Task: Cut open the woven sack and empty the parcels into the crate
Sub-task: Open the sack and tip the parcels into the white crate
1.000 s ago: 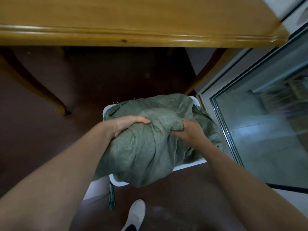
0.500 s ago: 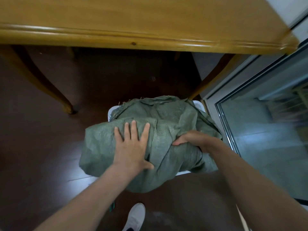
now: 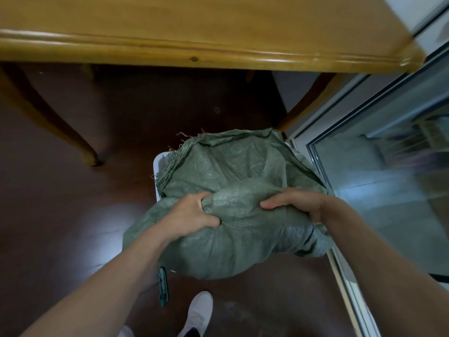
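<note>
The left hand (image 3: 192,215), which lay flat with spread fingers on the sack (image 3: 243,171) half a second ago, now has its fingers curled tight into the fabric, with a bunched fold pinched between thumb and fingers. The right hand (image 3: 297,205) has shifted from the sack's side up onto its top. Its fingers bend down over the same ridge of cloth and clutch it, so both hands hold the sack close together.

The sack is green and woven, and it lies across the white crate (image 3: 156,166), covering nearly all of it. Only the crate's left rim shows. The frayed open edge of the sack faces away from the person, toward the table (image 3: 194,32), while the bulging closed end hangs over the crate's near side. What is inside stays hidden under the cloth.

The crate stands on the dark brown floor (image 3: 60,227), in front of the wooden table and between a curved table leg (image 3: 48,122) and a glass door (image 3: 388,190) on the right. A green utility knife (image 3: 163,287) lies on the floor just beside the crate's near left corner, and a white shoe (image 3: 199,312) is near it.
</note>
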